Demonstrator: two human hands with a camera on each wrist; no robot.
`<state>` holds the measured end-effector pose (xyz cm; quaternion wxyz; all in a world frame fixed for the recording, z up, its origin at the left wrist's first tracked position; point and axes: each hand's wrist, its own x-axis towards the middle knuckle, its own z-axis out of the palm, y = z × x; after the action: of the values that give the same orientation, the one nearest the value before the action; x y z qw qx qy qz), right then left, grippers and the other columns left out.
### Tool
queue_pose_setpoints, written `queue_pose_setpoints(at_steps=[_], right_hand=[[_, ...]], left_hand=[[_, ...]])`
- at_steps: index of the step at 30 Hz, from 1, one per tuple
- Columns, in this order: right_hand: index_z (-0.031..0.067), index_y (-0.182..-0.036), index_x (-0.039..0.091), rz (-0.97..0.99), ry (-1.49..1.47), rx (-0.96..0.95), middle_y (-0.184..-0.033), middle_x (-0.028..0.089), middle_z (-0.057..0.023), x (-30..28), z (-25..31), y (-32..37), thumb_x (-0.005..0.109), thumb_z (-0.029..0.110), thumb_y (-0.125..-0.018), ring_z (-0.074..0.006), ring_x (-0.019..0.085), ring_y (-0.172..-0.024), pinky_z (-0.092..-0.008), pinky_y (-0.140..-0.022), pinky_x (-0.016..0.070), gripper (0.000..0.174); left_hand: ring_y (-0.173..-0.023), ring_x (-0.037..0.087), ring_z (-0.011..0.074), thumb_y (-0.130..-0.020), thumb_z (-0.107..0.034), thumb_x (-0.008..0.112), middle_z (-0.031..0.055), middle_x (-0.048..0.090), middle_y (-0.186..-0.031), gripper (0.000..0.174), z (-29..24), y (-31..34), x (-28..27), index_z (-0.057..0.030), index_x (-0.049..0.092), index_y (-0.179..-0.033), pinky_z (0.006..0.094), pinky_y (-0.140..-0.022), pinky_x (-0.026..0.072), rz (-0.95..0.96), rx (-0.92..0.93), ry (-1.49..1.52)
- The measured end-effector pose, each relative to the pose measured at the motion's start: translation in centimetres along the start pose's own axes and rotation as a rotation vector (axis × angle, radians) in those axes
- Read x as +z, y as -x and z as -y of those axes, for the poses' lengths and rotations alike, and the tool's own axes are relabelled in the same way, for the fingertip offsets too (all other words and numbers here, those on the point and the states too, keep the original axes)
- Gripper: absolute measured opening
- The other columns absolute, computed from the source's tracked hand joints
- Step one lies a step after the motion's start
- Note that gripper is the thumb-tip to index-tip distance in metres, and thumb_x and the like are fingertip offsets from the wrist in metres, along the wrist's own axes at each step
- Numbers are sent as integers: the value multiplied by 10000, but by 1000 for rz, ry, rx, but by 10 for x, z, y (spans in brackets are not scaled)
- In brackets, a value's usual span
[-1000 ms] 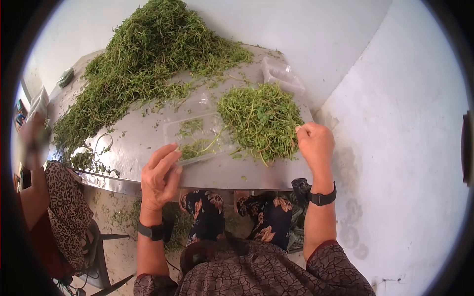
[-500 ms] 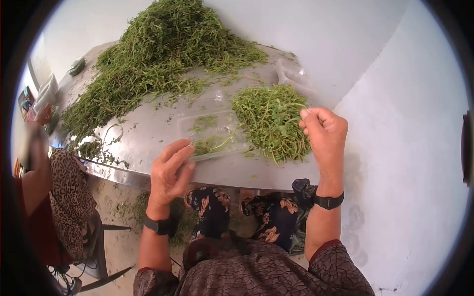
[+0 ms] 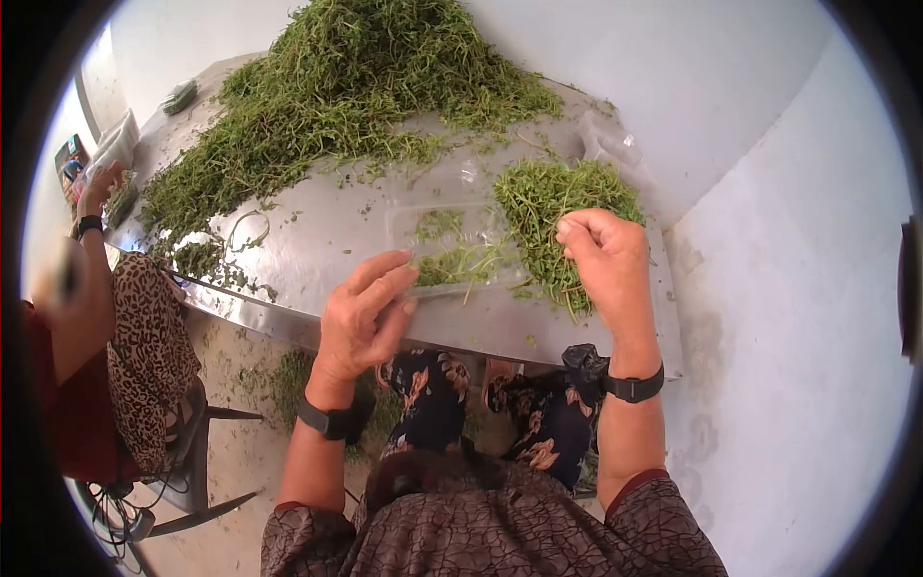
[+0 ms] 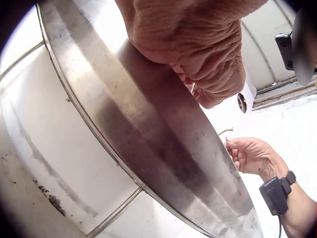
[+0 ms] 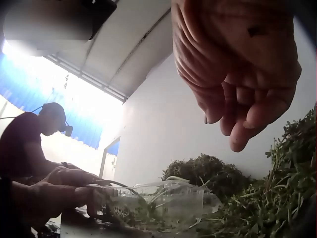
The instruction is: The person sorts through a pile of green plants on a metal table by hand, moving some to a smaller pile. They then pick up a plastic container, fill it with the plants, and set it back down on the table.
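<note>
Working at a metal table (image 3: pixel 312 226), both hands out past the near edge. Using left hand (image 3: pixel 368 313) at near-left corner of a clear plastic box (image 5: pixel 190 198), with fingers and thumb apart around that corner, likely to steady something light against sliding. Can't tell from these angles whether pinching the rim or only resting on it. Set flat on the table, lying between left hand and small pile (image 3: pixel 538 207) of greens, probably for a short reach across. Partly filled with a thin scatter of sprigs, with one stem (image 3: pixel 470 291) poking past the near rim, maybe too long to lie inside. Holding right hand (image 3: pixel 611 255) raised above the small pile, with fingers curled in and tips together, nothing visible between them; probably lifted to avoid dragging through the stems. Heaped farther back against the wall: large heap (image 3: pixel 385 77) of the same greens, seemingly set there to leave bare metal for handling. Behind the small pile: another clear plastic container (image 3: pixel 611 144), likely a spare, placed on the right-hand side out of the way. Off at far left: another person (image 3: pixel 87 433), with one hand near more clear plastic.
</note>
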<state>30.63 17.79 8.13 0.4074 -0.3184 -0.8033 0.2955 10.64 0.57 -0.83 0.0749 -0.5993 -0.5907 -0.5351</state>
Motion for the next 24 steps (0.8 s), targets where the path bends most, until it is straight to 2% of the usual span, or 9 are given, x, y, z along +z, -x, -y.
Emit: queue_pose_setpoints(at_steps=[4, 6, 8, 10, 11, 13, 17, 19, 24], right_hand=[[18, -917, 704, 25, 62, -25, -641, 630, -78, -1, 11, 6, 656, 111, -871, -138, 557, -555, -295, -560, 456, 114], [47, -975, 710, 72, 171, -263, -760, 676, -100, 4, 7, 8, 653, 105, -870, -229, 636, -691, -334, -652, 506, 132], [45, -982, 709, 115, 154, -255, -808, 678, -112, 10, 9, 11, 655, 94, -866, -253, 640, -731, -348, -676, 511, 137], [42, -995, 708, 197, 126, -234, -903, 681, -136, 13, 11, 13, 658, 71, -857, -299, 648, -810, -375, -725, 522, 149], [42, -995, 708, 200, 125, -233, -903, 681, -136, 14, 11, 13, 658, 71, -857, -299, 648, -810, -375, -725, 522, 149], [31, -995, 706, 291, 115, -272, -938, 676, -148, 16, 11, 14, 648, 49, -850, -311, 638, -863, -381, -783, 513, 157], [11, -1024, 689, 329, 170, -376, -945, 672, -99, 18, 13, 17, 591, -21, -849, -243, 629, -888, -339, -777, 511, 203], [-1, -1008, 688, 325, 205, -424, -941, 689, -87, 18, 15, 18, 595, -36, -824, -260, 627, -965, -357, -829, 510, 209], [18, -993, 693, 271, 188, -503, -978, 674, -135, 15, 15, 19, 659, -31, -770, -316, 613, -968, -409, -872, 477, 231]], left_hand=[[-768, 687, 271, -710, 9, 669, 146, 654, -1150, 326, -1, 0, 0, -33, 668, -1033, 336, -661, 563, -5, 0, -5], [-768, 688, 269, -711, 10, 670, 146, 654, -1149, 328, 0, -1, -1, -31, 668, -1036, 334, -663, 565, -8, 19, -9], [-768, 688, 266, -711, 11, 671, 145, 654, -1148, 330, -1, -1, -3, -29, 668, -1038, 333, -665, 568, -7, 38, -13], [-913, 683, 272, -703, 43, 615, 166, 641, -1181, 353, -2, 0, -3, -1, 673, -1049, 316, -724, 564, 33, -23, 42], [-913, 683, 272, -703, 43, 615, 166, 641, -1181, 353, -2, 0, -3, -1, 673, -1049, 316, -724, 564, 32, -26, 41], [-775, 690, 269, -718, 15, 668, 148, 653, -1150, 327, -1, 0, -1, -29, 670, -1042, 334, -670, 571, -5, 0, 45], [-786, 693, 271, -721, 18, 667, 146, 653, -1152, 320, -1, 0, -2, -31, 672, -1038, 338, -673, 572, 1, -8, 33], [-788, 695, 274, -722, 15, 670, 143, 654, -1152, 315, -2, -1, -2, -31, 674, -1033, 340, -675, 572, 7, -15, 32], [-776, 696, 273, -718, 7, 678, 139, 654, -1153, 312, -1, 0, -2, -33, 672, -1028, 339, -677, 574, 3, -22, 40]])
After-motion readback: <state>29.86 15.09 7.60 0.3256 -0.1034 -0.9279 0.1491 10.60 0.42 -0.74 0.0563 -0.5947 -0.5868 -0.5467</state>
